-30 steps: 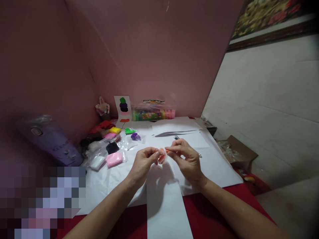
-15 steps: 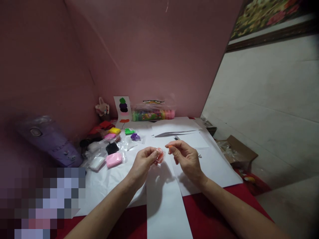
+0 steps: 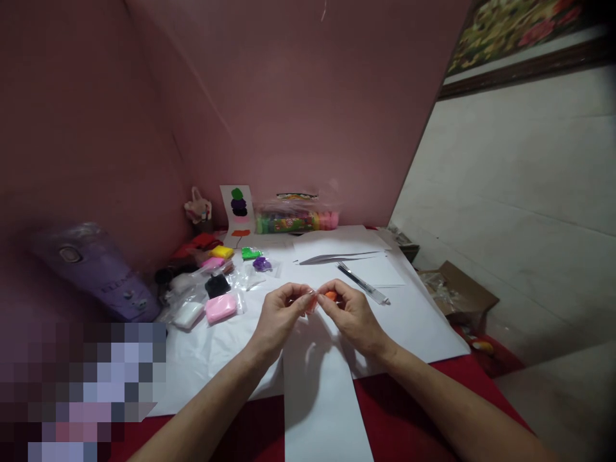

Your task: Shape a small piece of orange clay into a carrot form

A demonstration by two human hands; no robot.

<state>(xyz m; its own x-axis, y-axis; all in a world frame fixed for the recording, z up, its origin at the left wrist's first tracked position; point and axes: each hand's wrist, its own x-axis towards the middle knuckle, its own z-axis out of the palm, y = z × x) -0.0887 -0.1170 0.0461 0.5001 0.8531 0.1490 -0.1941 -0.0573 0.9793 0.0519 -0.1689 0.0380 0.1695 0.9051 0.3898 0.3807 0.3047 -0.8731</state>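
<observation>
Over the white paper strip (image 3: 322, 410), my two hands meet. My left hand (image 3: 282, 314) pinches a small clear plastic packet (image 3: 310, 304) with orange showing inside. The thumb and fingers of my right hand (image 3: 355, 316) are closed at the packet's right side, and a bit of bright orange modelling clay (image 3: 330, 296) is held among them. Whether the right fingertips also grip the plastic I cannot tell. Beyond my right hand a silver fork (image 3: 360, 281) lies on white paper.
Bagged clay lies at left, including a pink block (image 3: 221, 308), a black piece (image 3: 217, 286) and a purple piece (image 3: 262, 264). Behind stand a card with painted colour patches (image 3: 239, 208) and a bag of coloured clay (image 3: 296, 222). A purple bottle (image 3: 106, 276) and a cardboard box (image 3: 464, 292) flank the table.
My right hand has moved left and slightly down with the orange clay, so both hands now meet at the packet. The fork's handle, hidden before, is now uncovered.
</observation>
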